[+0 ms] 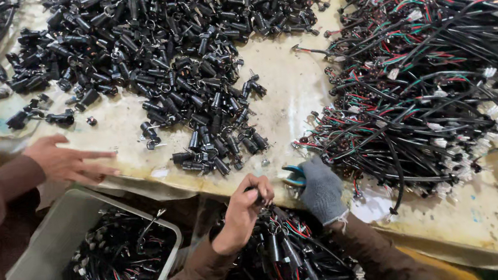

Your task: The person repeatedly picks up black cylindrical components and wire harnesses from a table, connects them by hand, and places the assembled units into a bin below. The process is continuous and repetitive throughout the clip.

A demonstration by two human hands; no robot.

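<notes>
My left hand is bare, and its fingertips pinch a small black connector at the near edge of the table. Right beside it, my right hand wears a grey glove and grips a teal-handled cutter, whose handles stick out to the left. The two hands almost touch. Under them, on my lap, lies a heap of black connectors with red, green and black wires. What the cutter's jaws hold is hidden.
A big pile of black cylindrical connectors covers the table's back left. Wire harnesses are heaped on the right. A grey bin of wired parts stands at the lower left. Another person's hand rests on the table's left edge.
</notes>
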